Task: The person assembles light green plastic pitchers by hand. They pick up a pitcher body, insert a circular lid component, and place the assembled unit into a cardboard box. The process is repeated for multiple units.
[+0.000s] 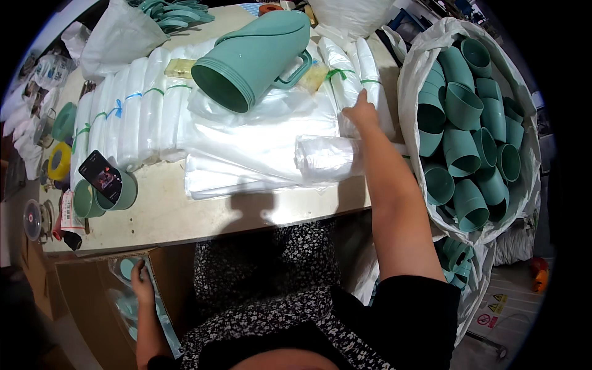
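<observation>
Your bench has a pale, scuffed top, its front edge close to your body. On your right stands a large white plastic sack, open at the top; beyond it, the light grey floor carries yellow and red warning signs. Below the bench at your left sits an open brown cardboard box, with clear-bagged green plastic pieces inside.

Counting: one large sea-green plastic jug with a handle lies on its side upon a flat spread of clear plastic bags. Two rolled bundles of white plastic bags, tied in green, lie right of it, and at least six more tied rolls line up at its left. You have two small green cups with one black smartphone leaning on them, one yellow tape roll, and over a dozen green plastic cylinders in the sack.

Your right hand is over the two bundles, forefinger stretched out and thumb apart, with nothing visibly grasped. Your left hand is at the box beside the bagged pieces; you cannot tell whether its fingers hold anything.
</observation>
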`<action>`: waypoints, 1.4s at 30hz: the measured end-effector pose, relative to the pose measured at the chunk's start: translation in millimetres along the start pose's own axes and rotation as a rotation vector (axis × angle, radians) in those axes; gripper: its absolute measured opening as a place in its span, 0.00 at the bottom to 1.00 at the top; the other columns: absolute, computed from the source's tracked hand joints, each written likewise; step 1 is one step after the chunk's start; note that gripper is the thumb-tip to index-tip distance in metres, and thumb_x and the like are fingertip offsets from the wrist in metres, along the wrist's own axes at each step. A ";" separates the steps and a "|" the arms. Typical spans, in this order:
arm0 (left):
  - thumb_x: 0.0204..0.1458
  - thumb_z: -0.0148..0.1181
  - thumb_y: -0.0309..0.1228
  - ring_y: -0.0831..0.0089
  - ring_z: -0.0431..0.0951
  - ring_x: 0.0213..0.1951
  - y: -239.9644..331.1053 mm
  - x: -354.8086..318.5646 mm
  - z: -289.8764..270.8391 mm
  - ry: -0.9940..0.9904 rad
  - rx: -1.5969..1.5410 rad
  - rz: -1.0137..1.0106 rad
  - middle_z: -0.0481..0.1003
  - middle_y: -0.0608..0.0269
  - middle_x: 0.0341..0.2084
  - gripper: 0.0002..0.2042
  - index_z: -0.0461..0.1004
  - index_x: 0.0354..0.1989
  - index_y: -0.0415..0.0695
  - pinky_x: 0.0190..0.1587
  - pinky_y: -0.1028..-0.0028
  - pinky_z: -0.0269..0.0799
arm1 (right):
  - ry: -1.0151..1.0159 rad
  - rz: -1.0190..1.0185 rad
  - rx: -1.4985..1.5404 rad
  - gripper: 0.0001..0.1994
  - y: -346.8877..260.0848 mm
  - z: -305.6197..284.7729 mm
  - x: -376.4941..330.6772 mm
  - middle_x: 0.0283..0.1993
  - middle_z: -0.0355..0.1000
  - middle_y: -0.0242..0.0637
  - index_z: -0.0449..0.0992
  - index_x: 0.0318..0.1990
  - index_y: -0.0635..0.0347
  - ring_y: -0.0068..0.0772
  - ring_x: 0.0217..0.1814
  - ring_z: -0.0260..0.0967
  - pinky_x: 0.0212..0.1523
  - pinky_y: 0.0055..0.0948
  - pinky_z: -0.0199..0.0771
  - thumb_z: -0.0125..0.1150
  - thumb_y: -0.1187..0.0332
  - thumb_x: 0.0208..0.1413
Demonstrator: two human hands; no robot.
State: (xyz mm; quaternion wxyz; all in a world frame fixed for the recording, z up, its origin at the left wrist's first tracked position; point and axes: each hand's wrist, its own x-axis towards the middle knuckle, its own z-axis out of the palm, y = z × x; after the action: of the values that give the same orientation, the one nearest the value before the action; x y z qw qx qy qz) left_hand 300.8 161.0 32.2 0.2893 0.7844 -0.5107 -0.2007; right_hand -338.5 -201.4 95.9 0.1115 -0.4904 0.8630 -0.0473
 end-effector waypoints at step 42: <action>0.45 0.64 0.38 0.64 0.68 0.50 274.2 58.6 154.2 -0.699 -1.143 -0.425 0.66 0.55 0.49 0.35 0.54 0.58 0.37 0.51 0.66 0.65 | -0.147 -1.161 -0.099 0.31 -65.5 9.6 102.6 0.51 0.65 0.42 0.65 0.52 0.55 0.44 0.56 0.61 0.54 0.33 0.64 0.65 0.73 0.33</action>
State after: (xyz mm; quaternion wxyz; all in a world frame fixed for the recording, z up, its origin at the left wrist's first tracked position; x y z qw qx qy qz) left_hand 42.2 -16.4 95.7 0.4298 0.4817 -0.2238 -0.7302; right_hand -332.2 -322.8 84.1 0.1039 -0.8894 0.4444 -0.0261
